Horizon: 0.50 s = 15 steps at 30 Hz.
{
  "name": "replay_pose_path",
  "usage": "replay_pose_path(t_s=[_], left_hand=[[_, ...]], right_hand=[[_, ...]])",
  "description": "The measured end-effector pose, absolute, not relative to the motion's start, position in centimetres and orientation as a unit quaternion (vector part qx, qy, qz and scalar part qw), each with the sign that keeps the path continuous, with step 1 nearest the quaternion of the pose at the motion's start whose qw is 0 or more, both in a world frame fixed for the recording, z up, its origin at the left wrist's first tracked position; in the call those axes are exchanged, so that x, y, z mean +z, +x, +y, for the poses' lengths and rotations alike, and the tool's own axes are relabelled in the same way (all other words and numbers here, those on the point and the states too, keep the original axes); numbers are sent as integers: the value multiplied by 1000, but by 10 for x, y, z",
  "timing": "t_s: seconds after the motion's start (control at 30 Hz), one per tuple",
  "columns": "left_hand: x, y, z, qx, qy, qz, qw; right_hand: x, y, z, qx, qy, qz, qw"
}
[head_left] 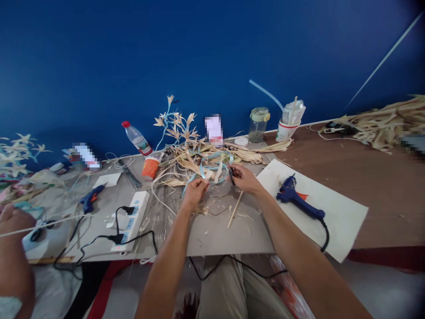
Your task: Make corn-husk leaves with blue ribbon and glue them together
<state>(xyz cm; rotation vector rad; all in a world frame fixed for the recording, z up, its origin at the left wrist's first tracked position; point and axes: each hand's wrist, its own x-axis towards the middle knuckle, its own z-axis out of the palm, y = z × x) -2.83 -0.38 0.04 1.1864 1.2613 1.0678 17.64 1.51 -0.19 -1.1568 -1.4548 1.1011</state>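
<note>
Pinching a pale strip (209, 174) in the fingers (203, 183) of the left hand (195, 192); gripping dark scissors (231, 176) in the right hand (245, 178), above the desk (219, 239).

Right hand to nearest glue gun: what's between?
Head view: a bare stretch of the white board shows between the right hand and the glue gun.

Surface (395, 190): long, brown wood-look top, partly under a grey covering (215, 239). Wall (199, 53): deep blue, directly behind the surface. Pale diagonal line (385, 60): above the surface's brown end. Floor (395, 292): grey, below the surface. Light: soft, dimmer toward one upper corner.
</note>
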Motion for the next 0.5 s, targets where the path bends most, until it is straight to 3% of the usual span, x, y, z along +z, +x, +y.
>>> replay_pose_path(t_s=[0.2,0.5], left_hand=[[-7,-29,-2,377,592,527,479],[0,-22,-11,292,643,524,476]], right_hand=[[9,168,9,535,-400,-477,571],[6,159,9,552,-441,-518,482]])
